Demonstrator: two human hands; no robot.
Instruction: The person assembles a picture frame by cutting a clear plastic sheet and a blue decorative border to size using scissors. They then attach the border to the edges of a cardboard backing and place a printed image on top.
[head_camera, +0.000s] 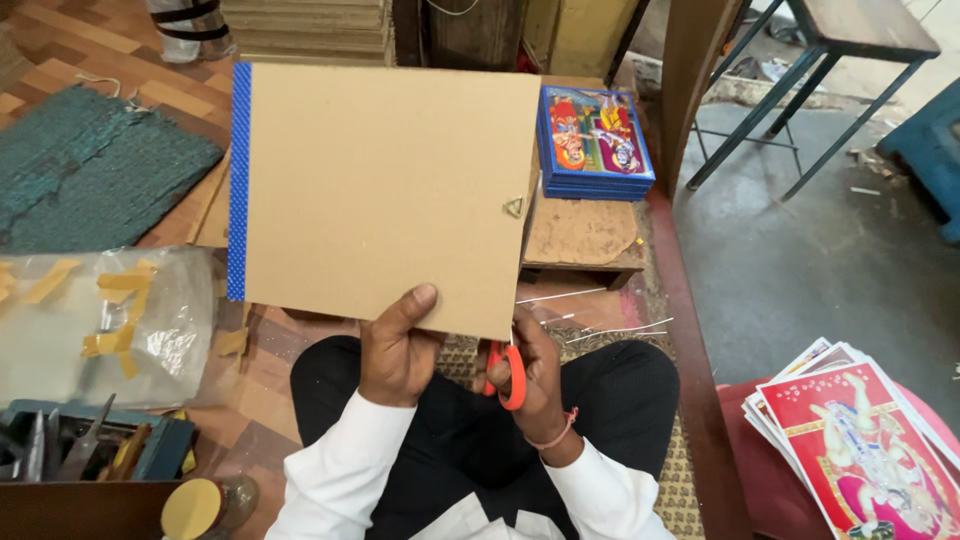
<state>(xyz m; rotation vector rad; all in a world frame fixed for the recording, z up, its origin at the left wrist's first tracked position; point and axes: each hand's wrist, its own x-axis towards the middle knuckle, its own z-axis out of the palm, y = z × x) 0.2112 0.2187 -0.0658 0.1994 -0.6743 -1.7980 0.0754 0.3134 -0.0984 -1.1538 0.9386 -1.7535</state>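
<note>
Holding up a flat brown square cardboard panel (385, 190) with a blue tape strip down its left edge, the left hand (398, 348) pinches its bottom edge, thumb on front. The panel sits over the lap, tilted slightly clockwise, strip running near-vertical. The right hand (535, 375) has its fingers closed around orange-handled scissors (507, 372) at the bottom right corner.

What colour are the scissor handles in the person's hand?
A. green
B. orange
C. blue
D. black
B: the scissors held in the right hand have bright orange handles, just below the brown board that the left hand holds up.
</note>
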